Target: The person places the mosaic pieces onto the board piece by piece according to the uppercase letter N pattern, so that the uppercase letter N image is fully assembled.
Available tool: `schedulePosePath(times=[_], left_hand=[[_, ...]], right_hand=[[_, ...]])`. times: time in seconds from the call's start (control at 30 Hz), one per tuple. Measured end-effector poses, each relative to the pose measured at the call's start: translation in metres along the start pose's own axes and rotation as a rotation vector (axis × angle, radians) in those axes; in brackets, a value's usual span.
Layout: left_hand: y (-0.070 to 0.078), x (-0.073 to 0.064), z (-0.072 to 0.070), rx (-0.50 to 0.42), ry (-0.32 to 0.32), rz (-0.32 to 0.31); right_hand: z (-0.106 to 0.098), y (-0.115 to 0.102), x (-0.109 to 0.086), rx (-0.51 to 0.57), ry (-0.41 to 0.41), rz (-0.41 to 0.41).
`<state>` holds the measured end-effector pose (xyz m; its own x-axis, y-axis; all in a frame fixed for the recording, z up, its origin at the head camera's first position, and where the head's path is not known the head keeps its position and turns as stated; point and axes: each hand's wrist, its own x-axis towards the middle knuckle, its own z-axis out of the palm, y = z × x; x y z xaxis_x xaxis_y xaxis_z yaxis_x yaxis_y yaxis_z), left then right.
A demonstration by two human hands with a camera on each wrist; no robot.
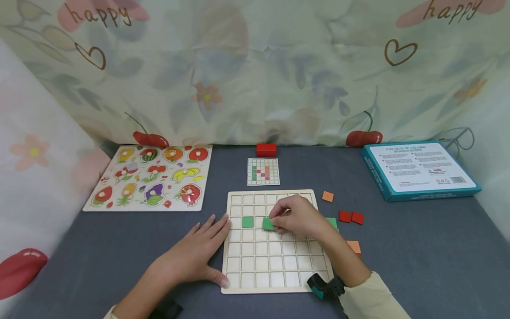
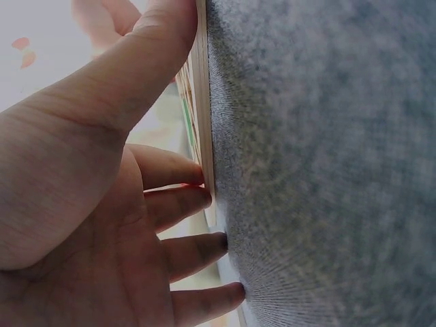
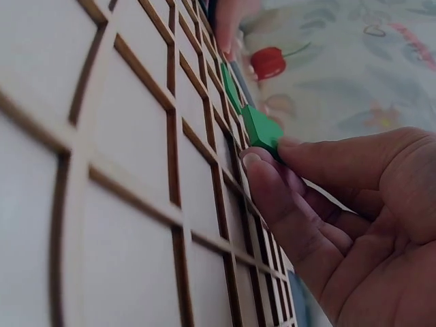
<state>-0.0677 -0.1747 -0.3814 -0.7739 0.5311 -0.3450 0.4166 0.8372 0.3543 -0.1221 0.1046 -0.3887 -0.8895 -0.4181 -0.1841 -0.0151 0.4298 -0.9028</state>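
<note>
A wooden grid board (image 1: 251,279) lies on the dark table. One green square tile (image 1: 247,222) sits in a cell at its left side. My right hand (image 1: 298,215) pinches a second green tile (image 1: 268,223) between thumb and forefinger over the board, and in the right wrist view this tile (image 3: 262,133) looks tilted against the grid. Fingers spread, my left hand (image 1: 195,253) rests along the board's left edge. The left wrist view shows its fingertips touching down beside the board's edge (image 2: 202,102).
Behind the board lies a pattern card (image 1: 263,172), with a red block (image 1: 266,150) behind it. Right of the board are orange tiles (image 1: 327,196), red tiles (image 1: 344,216) and a partly hidden green tile (image 1: 332,222). A fruit puzzle (image 1: 149,177) lies left, a blue box (image 1: 422,170) right.
</note>
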Motion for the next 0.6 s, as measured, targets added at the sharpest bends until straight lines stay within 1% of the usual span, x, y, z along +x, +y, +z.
schedulePosePath(times=[0.2,0.43,0.6], left_hand=[[0.000,0.000,-0.001,-0.011,0.001,0.008],[-0.001,0.000,0.000,-0.020,0.001,0.016],[-0.001,0.000,0.000,-0.026,0.008,0.016]], right_hand=[[0.015,-0.008,0.006,-0.019,-0.027,-0.005],[0.033,-0.013,0.012,-0.203,-0.011,-0.116],[0.040,-0.016,0.013,-0.278,0.007,-0.162]])
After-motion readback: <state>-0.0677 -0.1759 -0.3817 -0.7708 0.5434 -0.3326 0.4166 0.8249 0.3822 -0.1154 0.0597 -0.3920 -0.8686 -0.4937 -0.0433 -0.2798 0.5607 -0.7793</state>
